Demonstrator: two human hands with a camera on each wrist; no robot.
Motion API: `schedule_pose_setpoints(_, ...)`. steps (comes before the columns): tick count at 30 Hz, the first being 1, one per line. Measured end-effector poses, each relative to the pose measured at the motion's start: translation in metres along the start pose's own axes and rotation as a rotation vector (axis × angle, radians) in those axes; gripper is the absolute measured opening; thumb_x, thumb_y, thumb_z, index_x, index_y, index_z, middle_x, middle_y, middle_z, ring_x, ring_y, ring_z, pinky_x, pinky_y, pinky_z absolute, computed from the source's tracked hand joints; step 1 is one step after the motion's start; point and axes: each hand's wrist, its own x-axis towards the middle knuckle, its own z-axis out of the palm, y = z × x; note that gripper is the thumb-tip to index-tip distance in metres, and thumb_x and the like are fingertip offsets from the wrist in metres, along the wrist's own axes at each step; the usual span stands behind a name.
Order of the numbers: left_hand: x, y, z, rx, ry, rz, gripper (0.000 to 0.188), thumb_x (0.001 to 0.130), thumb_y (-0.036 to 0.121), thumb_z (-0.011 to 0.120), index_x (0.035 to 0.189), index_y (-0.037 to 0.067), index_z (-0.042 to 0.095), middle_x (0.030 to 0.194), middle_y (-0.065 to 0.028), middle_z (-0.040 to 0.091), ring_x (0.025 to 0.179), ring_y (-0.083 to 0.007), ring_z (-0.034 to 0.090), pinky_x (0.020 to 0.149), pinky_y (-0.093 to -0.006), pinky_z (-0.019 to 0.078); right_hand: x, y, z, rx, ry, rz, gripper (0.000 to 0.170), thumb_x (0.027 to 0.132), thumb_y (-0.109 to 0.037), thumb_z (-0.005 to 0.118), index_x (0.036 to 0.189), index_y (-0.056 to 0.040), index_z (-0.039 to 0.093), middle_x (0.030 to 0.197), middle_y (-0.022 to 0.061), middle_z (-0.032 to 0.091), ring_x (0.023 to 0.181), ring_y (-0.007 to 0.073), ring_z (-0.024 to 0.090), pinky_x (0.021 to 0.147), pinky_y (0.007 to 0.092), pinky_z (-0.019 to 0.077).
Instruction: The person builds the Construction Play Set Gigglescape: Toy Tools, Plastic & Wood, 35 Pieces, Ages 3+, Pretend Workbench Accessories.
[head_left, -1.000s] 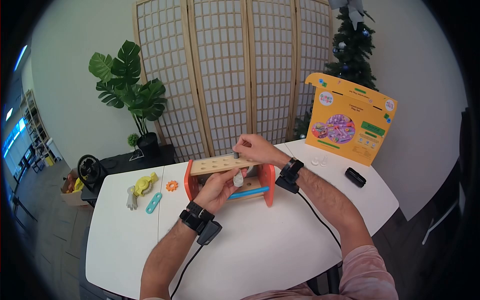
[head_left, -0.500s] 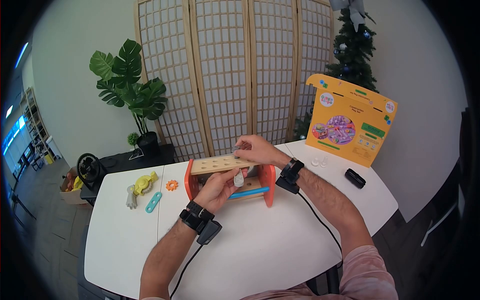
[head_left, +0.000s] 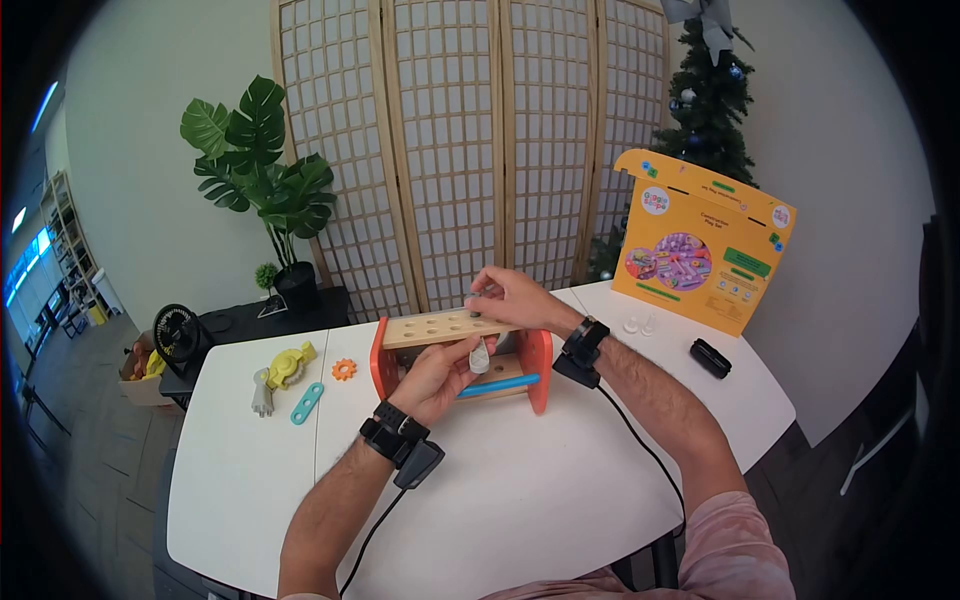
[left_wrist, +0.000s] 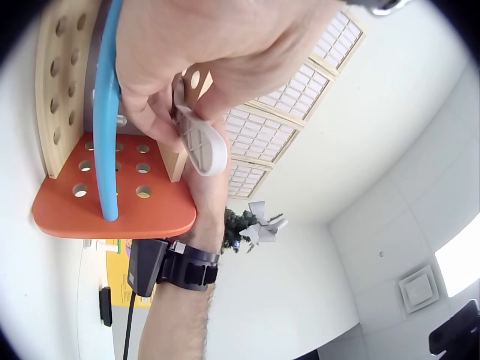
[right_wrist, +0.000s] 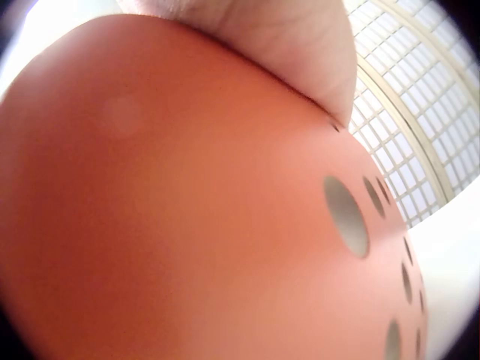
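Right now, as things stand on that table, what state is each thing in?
Left hand: gripping a pale grey piece.
Right hand: pinching a small dark grey piece at the top board.
Toy workbench: upright.
Orange gear: lying flat.
Turquoise strip: lying flat.
Yellow box: standing upright.
Fan: upright; running or not, I can't tell.

Grey peg [head_left: 474,313] partly hidden, small print [head_left: 724,299] on box [head_left: 708,222] unreadable (too tiny)
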Motion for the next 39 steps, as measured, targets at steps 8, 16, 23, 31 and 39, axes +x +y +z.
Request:
schedule_pose_setpoints(8, 0.001, -0.001, -0.002, 0.016, -0.011, 0.002, 0.039, 0.115, 0.017, 0.060, 0.149, -0.001, 0.054, 0.139, -0.0123, 0.069, 0.123, -0.0157, 0.070, 0.102, -0.0289, 0.0619, 0.000, -0.011, 0.000, -0.028, -0.044, 0.088, 0.052, 0.103, -0.051, 0.075, 0.099, 0.0002, 0.066, 0.089, 0.0094, 0.072, 0.084, 0.0191, 0.070, 0.076, 0.0360, 0.0575)
schedule_pose_setpoints(16, 0.000, 0.000, 0.000, 0.020, 0.005, -0.003, 0.038, 0.114, 0.018, 0.062, 0.147, 0.001, 0.056, 0.137, -0.0125, 0.071, 0.122, -0.0156, 0.071, 0.099, -0.0284, 0.0625, 0.007, -0.003, -0.001, -0.104, -0.036, 0.152, 0.068, 0.113, -0.062, 0.052, 0.092, 0.0011, 0.065, 0.085, 0.0085, 0.067, 0.076, 0.0167, 0.059, 0.070, 0.0393, 0.0526)
schedule_pose_setpoints(23, 0.000, 0.000, 0.000, 0.018, 0.017, -0.003, 0.038, 0.115, 0.018, 0.062, 0.148, 0.000, 0.055, 0.137, -0.0128, 0.070, 0.122, -0.0157, 0.071, 0.100, -0.0283, 0.0627, 0.006, -0.001, 0.000, -0.012, -0.001, 0.124, 0.075, 0.113, -0.066, 0.048, 0.100, 0.0042, 0.071, 0.088, 0.0090, 0.068, 0.083, 0.0188, 0.065, 0.078, 0.0374, 0.0550)
schedule_pose_setpoints(31, 0.000, 0.000, -0.001, 0.027, 0.004, -0.007, 0.039, 0.115, 0.019, 0.061, 0.149, 0.000, 0.055, 0.138, -0.0126, 0.070, 0.122, -0.0152, 0.071, 0.100, -0.0282, 0.0625, 0.006, -0.005, 0.000, -0.019, -0.034, 0.175, 0.073, 0.114, -0.065, 0.048, 0.099, 0.0029, 0.070, 0.087, 0.0079, 0.068, 0.083, 0.0173, 0.064, 0.077, 0.0371, 0.0549)
schedule_pose_setpoints(39, 0.000, 0.000, -0.001, 0.028, 0.000, -0.003, 0.039, 0.115, 0.019, 0.061, 0.149, 0.001, 0.055, 0.138, -0.0121, 0.070, 0.123, -0.0153, 0.071, 0.100, -0.0286, 0.0626, 0.001, -0.008, -0.002, 0.038, -0.124, 0.064, 0.053, 0.107, -0.051, 0.070, 0.099, 0.0010, 0.068, 0.085, 0.0071, 0.069, 0.080, 0.0138, 0.064, 0.075, 0.0343, 0.0541)
